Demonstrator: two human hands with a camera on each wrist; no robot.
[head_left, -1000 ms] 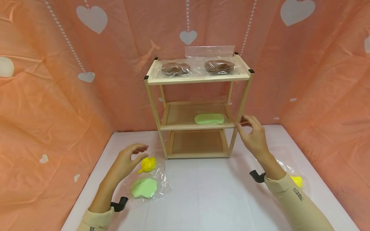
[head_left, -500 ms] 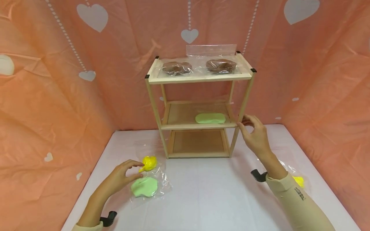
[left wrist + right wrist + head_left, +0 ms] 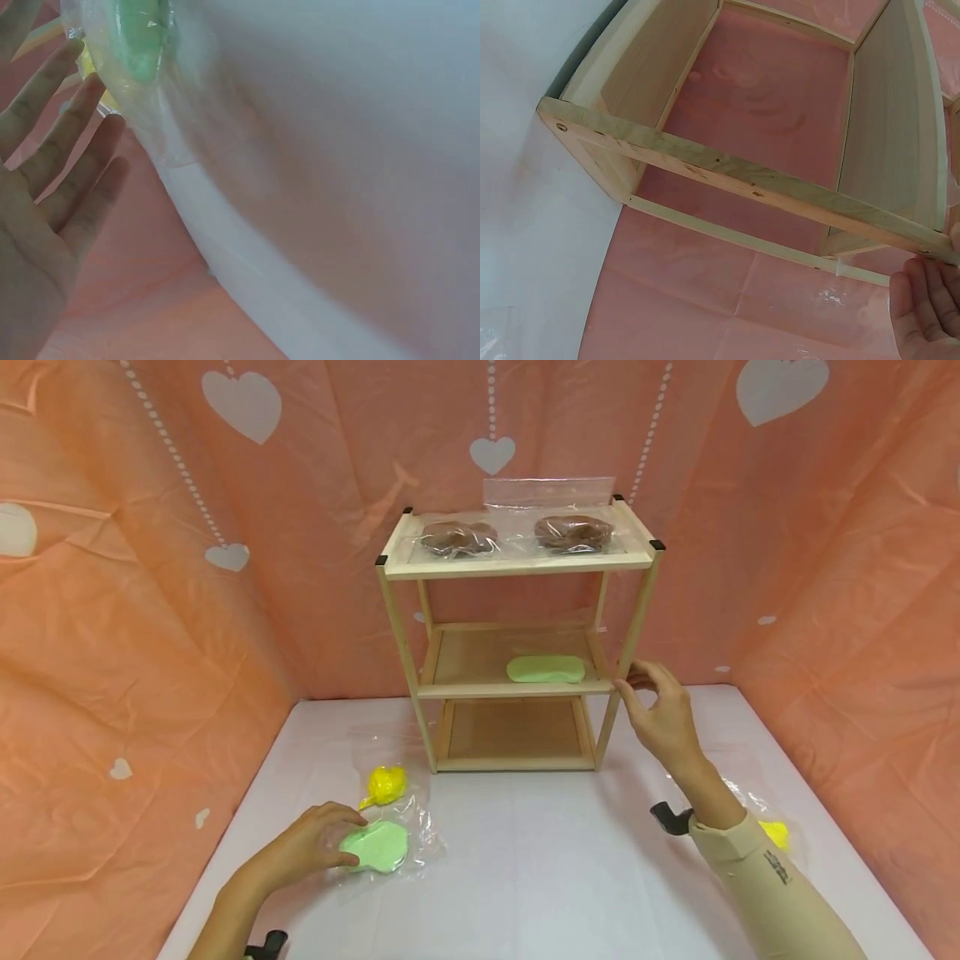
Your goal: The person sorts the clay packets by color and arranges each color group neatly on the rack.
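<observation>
My left hand [image 3: 303,842] reaches over a clear plastic bag on the table, thumb and fingers apart on either side of the near end of a flat light green piece [image 3: 384,846] packed in it. In the left wrist view the fingers [image 3: 75,105] are spread and hold nothing. A yellow, knotted-looking bundle [image 3: 387,785] lies just beyond. On the other side, my right hand [image 3: 663,722] grips the front right post [image 3: 742,187] of a wooden shelf rack [image 3: 517,692] at its middle tier, thumb in front and fingers curled behind.
On the rack's top tier sit two brown bagged items [image 3: 573,532]. A green oblong piece [image 3: 546,669] lies on the middle tier. Another yellow item [image 3: 775,834] in clear plastic lies by the right forearm. A pink heart-patterned cloth [image 3: 322,460] surrounds the white table [image 3: 525,868].
My left hand has moved down and toward me, from beside the yellow bundle to the green piece. My right hand has stayed on the rack's post.
</observation>
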